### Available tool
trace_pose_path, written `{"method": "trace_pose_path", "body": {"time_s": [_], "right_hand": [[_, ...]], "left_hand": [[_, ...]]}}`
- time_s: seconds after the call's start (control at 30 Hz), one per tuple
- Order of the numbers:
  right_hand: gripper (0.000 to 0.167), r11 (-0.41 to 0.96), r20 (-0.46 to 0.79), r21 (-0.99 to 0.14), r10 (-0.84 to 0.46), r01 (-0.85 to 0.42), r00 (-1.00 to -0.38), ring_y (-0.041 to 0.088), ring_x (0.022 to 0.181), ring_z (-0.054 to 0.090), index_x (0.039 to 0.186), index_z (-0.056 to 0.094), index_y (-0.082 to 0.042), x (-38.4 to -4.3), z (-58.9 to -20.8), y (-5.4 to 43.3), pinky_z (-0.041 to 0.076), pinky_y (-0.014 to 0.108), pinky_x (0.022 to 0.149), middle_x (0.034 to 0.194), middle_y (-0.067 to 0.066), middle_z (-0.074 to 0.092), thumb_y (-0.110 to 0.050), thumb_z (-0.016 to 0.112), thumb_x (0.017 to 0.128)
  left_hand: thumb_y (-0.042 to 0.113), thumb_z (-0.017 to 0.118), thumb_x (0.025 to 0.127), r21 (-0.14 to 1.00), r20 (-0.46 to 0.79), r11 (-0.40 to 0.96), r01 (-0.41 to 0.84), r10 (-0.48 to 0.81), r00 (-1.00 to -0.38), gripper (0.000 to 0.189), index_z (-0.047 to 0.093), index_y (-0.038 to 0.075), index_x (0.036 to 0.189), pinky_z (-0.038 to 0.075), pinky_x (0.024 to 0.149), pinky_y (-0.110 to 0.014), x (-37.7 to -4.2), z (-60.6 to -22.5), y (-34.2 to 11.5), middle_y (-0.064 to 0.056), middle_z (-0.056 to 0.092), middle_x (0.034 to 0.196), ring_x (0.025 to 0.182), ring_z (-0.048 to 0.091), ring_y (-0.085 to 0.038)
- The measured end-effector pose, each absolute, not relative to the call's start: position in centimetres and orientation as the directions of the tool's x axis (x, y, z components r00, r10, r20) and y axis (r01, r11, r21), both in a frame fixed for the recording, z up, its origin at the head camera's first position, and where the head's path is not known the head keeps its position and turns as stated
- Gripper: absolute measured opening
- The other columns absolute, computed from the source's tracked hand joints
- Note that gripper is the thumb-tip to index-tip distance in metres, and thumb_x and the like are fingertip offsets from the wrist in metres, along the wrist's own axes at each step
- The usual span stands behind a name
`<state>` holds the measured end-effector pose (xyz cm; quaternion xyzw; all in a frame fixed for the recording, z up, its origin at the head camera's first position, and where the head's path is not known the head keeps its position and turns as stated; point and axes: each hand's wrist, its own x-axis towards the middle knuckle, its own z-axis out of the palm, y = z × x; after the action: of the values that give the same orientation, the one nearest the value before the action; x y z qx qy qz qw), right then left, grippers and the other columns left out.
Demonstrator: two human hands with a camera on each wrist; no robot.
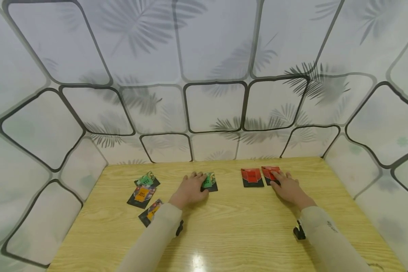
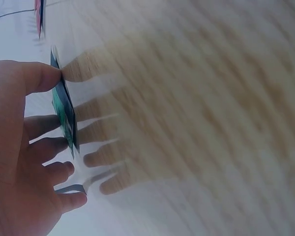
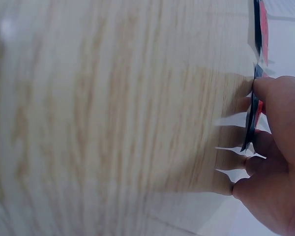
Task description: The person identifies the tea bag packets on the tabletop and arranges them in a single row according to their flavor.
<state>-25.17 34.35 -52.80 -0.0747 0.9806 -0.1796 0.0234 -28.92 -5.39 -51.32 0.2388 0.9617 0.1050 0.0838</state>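
Observation:
My left hand [image 1: 189,190] rests over a small flat green-and-black packet [image 1: 210,182] on the table. In the left wrist view its thumb touches one edge of this packet [image 2: 64,108], and the other fingers spread along the far side. Toward the right, my right hand [image 1: 287,189] lies on a red-and-black packet [image 1: 269,174]. The right wrist view shows the thumb at that packet's near edge [image 3: 253,115], with the fingers reaching over it. A second red-and-black packet [image 1: 252,177] lies just left of it, untouched.
Left on the wood-grain table [image 1: 238,234] lie another green packet [image 1: 147,180] and an orange-labelled packet [image 1: 141,195], overlapping. Another orange-labelled packet [image 1: 153,210] is partly behind my left sleeve. Patterned cloth walls [image 1: 214,109] enclose the table's back and sides.

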Motion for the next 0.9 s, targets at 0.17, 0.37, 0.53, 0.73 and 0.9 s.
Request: {"method": "trace_pose_path", "body": {"time_s": [0.17, 0.37, 0.53, 0.73, 0.9], "right_hand": [[0.058, 0.923, -0.015, -0.358, -0.155, -0.139, -0.988, 0.073, 0.144, 0.024, 0.157, 0.042, 0.005, -25.0, -52.7, 34.3, 0.025, 0.091, 0.105, 0.159, 0.042, 0.033, -0.03, 0.051, 0.112], [0.058, 0.923, -0.009, -0.357, -0.153, -0.14, -0.988, 0.072, 0.145, 0.024, 0.157, 0.042, 0.005, -24.9, -52.6, 34.2, 0.026, 0.09, 0.106, 0.159, 0.042, 0.033, -0.03, 0.051, 0.112], [0.058, 0.926, -0.009, -0.353, -0.15, -0.138, -0.989, 0.072, 0.145, 0.024, 0.158, 0.042, 0.003, -25.0, -52.6, 34.2, 0.026, 0.09, 0.106, 0.159, 0.041, 0.034, -0.032, 0.051, 0.112], [0.059, 0.925, -0.012, -0.355, -0.151, -0.137, -0.988, 0.072, 0.145, 0.024, 0.158, 0.042, 0.003, -25.1, -52.8, 34.3, 0.026, 0.09, 0.106, 0.16, 0.041, 0.033, -0.032, 0.051, 0.112], [0.059, 0.923, -0.023, -0.363, -0.148, -0.129, -0.989, 0.072, 0.146, 0.022, 0.159, 0.04, 0.003, -25.2, -53.0, 34.4, 0.024, 0.09, 0.106, 0.161, 0.041, 0.032, -0.031, 0.05, 0.112]], "left_hand": [[0.043, 0.055, 0.104, 0.224, -0.126, 0.867, 0.445, 0.479, -0.869, 0.07, 0.04, 0.011, 0.164, 0.028, 0.126, -0.067, -29.0, -51.2, -4.8, -0.017, 0.039, 0.169, 0.157, 0.033, -0.044], [0.043, 0.055, 0.103, 0.22, -0.13, 0.866, 0.448, 0.482, -0.867, 0.069, 0.041, 0.012, 0.163, 0.029, 0.125, -0.067, -29.0, -50.8, -4.2, -0.017, 0.04, 0.168, 0.156, 0.035, -0.044], [0.043, 0.054, 0.104, 0.229, -0.137, 0.867, 0.443, 0.48, -0.867, 0.068, 0.04, 0.014, 0.164, 0.029, 0.125, -0.067, -29.1, -50.8, -3.7, -0.016, 0.039, 0.169, 0.157, 0.034, -0.043], [0.043, 0.053, 0.104, 0.221, -0.134, 0.864, 0.452, 0.486, -0.864, 0.068, 0.041, 0.013, 0.164, 0.03, 0.125, -0.067, -29.2, -50.8, -3.1, -0.016, 0.039, 0.169, 0.157, 0.034, -0.043], [0.041, 0.053, 0.105, 0.246, -0.144, 0.859, 0.449, 0.491, -0.859, 0.067, 0.04, 0.013, 0.164, 0.028, 0.126, -0.066, -29.1, -50.4, -2.6, -0.016, 0.038, 0.169, 0.158, 0.032, -0.042]]}}
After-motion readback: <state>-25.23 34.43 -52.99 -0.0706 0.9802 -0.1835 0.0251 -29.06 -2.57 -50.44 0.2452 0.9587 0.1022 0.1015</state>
